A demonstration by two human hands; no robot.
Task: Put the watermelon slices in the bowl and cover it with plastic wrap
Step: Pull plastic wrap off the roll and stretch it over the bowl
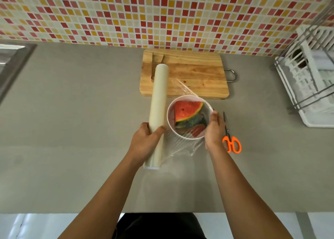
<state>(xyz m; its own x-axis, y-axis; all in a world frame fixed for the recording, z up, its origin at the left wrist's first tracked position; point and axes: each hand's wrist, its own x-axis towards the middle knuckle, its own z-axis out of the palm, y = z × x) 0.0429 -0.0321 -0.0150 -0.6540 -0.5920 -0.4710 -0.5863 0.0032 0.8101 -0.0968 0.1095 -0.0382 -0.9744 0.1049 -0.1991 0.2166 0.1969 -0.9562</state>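
A white bowl (169, 117) stands on the grey counter with watermelon slices (188, 110) inside it. A long roll of plastic wrap (159, 101) lies just left of the bowl, and my left hand (146, 141) grips it near its lower end. A clear sheet of film (182, 144) runs from the roll across the top of the bowl and bunches on the counter in front of it. My right hand (214, 130) presses against the bowl's right side, over the film.
A wooden cutting board (197, 76) lies behind the bowl, with a knife (157, 61) near its left edge. Orange-handled scissors (231, 139) lie right of my right hand. A white dish rack (310, 79) stands far right, a sink (10, 63) far left.
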